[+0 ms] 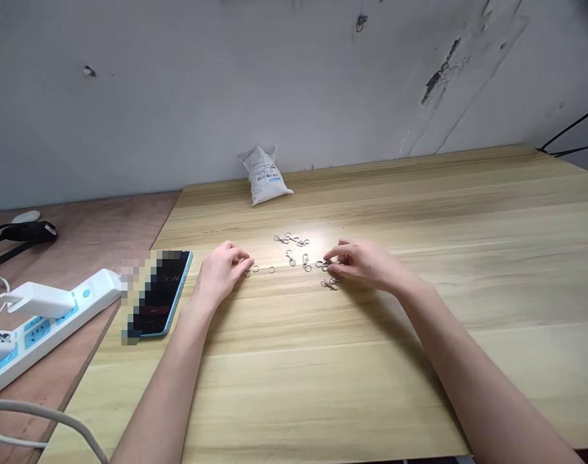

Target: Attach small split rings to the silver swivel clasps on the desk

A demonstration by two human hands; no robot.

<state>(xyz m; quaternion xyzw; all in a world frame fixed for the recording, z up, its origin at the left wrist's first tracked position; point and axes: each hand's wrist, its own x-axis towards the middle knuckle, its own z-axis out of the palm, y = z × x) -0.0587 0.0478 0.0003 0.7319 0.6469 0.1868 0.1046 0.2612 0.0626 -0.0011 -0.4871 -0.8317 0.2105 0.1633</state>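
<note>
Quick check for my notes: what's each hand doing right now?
Left hand: fingers curled, nearly closed; cannot tell if holding anything.
Right hand: fingertips down among metal clasps; cannot tell if holding one.

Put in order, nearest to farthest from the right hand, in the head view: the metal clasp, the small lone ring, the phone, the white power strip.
From the right hand:
1. Metal clasp, just left of the fingers.
2. Small ring, farther left on the wood.
3. Phone, beyond the left hand.
4. White power strip, far left, on the reddish board.
</note>
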